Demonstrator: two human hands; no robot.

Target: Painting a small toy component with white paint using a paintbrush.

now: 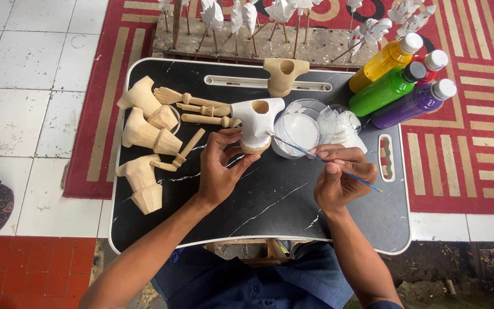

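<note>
Below — black marbled tray (270,212), red rug (458,154).

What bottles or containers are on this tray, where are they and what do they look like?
Yellow bottle: back right, lying tilted, white cap.
Green bottle: beside it, dark cap.
Red bottle: behind those, mostly hidden, white cap.
Purple bottle: nearest, white cap.
Clear round tub: centre, white paint inside.

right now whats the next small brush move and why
Probably sweep the brush across the torso's side. The right hand has its tip touching the white-coated wooden torso, which the left hand steadies at the still bare wood base, with the white paint cup right behind.
</note>
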